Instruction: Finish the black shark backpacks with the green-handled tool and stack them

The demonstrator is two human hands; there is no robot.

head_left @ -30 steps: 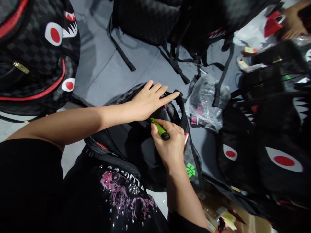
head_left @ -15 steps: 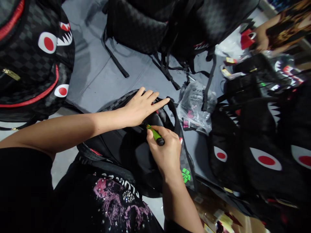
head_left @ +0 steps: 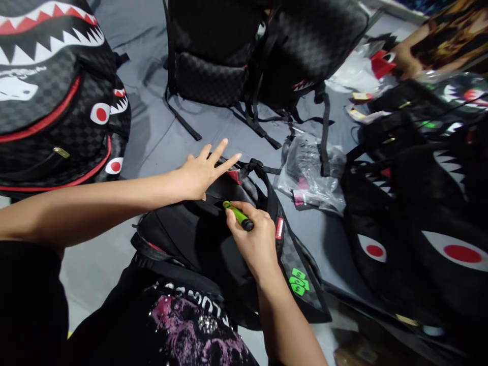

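A black checkered backpack [head_left: 190, 234] lies before me at the table's edge, with a green patch and a small red label on its right side. My left hand [head_left: 200, 173] rests over its upper part, fingers spread and holding nothing. Pinched in my right hand [head_left: 256, 234] is a green marker pen [head_left: 238, 215] with a black end. Its tip points down at the dark fabric just below my left hand; I cannot tell whether it touches.
Shark-mouth backpacks stand at the left [head_left: 57, 101], and more black bags [head_left: 412, 213] crowd the right. Behind are upright backpacks [head_left: 213, 76] with trailing straps. A clear plastic bag [head_left: 314, 173] lies on the grey cloth [head_left: 148, 112]. Another person's arm [head_left: 414, 48] shows at far right.
The view has shifted a little, showing more of the left backpacks. My left hand has slid left with its fingers spread wider. The marker pen stays in my right hand near the same spot.
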